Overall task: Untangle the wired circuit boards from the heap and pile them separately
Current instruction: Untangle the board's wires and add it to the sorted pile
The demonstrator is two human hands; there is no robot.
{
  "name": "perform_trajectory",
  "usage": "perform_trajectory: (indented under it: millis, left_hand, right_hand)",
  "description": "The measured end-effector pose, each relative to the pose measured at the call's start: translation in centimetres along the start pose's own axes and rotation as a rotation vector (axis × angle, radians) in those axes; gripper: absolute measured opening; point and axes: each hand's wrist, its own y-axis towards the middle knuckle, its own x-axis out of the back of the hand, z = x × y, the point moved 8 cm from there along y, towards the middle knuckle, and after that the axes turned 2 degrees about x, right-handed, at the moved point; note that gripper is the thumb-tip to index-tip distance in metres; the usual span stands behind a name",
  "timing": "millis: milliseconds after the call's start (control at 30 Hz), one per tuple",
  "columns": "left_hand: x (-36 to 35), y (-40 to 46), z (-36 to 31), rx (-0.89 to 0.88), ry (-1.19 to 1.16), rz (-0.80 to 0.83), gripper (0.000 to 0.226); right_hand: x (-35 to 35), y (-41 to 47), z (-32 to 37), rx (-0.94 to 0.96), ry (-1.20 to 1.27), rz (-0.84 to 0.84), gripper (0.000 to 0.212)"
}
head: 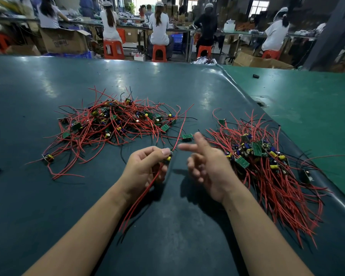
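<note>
On the dark green table point(48, 196), the tangled heap point(116, 120) of red-wired boards is lying at the left, wires splayed every way. Nearer the middle, a single circuit board point(168, 158) is being pinched by the left hand point(145, 170), thumb and curled fingers closed on it; its red wires point(139, 200) are trailing down toward the viewer, another running up toward the heap. The right hand point(205, 168) is being held open beside it, fingers loosely spread, gripping nothing. At the right, the sorted pile point(267, 166) is lying with wires pointing mostly toward the viewer.
</note>
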Motion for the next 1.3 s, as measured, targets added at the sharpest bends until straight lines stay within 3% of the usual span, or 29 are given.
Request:
perform_trajectory:
  millis: [67, 167, 367, 433, 533, 600, 700, 767, 833, 933, 1033, 1133, 1300]
  left_hand:
    - [-0.3, -0.1, 0.1, -0.007, 0.059, 0.013, 0.017]
    - [-0.7, -0.3, 0.4, 0.001, 0.18, 0.043, 0.019]
    - [-2.4, -1.3, 0.5, 0.096, 0.131, 0.297, 0.019]
    - [-2.6, -1.5, 0.4, 0.113, 0.073, 0.307, 0.018]
    - [-1.5, -1.0, 0.0, 0.075, -0.031, 0.148, 0.007]
    - [-0.6, -0.7, -0.5, 0.035, -0.105, 0.029, 0.009]
    - [-0.1, -0.4, -0.6, 0.029, -0.204, -0.009, 0.017]
    - [-0.2, -0.4, -0.6, 0.027, -0.221, -0.018, 0.034]
    - [0.1, -0.3, -0.8, -0.013, -0.205, -0.069, 0.04]
    - [0.7, -0.3, -1.0, -0.072, -0.115, -0.156, 0.012]
    - [0.6, -0.3, -0.8, -0.101, -0.011, -0.169, 0.018]
    - [0.8, -0.1, -1.0, -0.131, -0.055, -0.206, 0.011]
    - [2.5, -0.1, -2.1, -0.238, -0.077, -0.361, 0.009]
  right_hand:
    - [-1.4, -0.6, -0.1, 0.021, -0.043, 0.089, 0.036]
    - [-1.3, -0.9, 0.5, 0.086, -0.003, 0.073, 0.017]
    - [1.2, -0.2, 2.0, 0.255, 0.199, -0.141, 0.018]
    - [2.4, -0.1, 2.1, 0.281, 0.292, -0.243, 0.021]
    - [3.8, 0.1, 1.8, 0.288, 0.37, -0.371, 0.018]
    - [3.4, 0.0, 1.7, 0.274, 0.24, -0.353, 0.007]
    - [-0.1, -0.3, 0.9, 0.243, -0.094, -0.079, 0.013]
    - [-2.6, -0.8, -0.1, 0.183, -0.123, 0.102, 0.018]
    - [-3.4, -1.0, -0.4, 0.153, -0.056, 0.141, 0.02]
    - [-3.1, -1.0, 0.1, 0.186, 0.087, 0.094, 0.016]
    - [-2.2, -1.0, 0.8, 0.242, 0.144, 0.029, 0.018]
    - [-1.2, -0.8, 1.3, 0.284, 0.146, -0.048, 0.014]
    - [0.4, -0.4, 1.6, 0.319, 0.233, -0.194, 0.029]
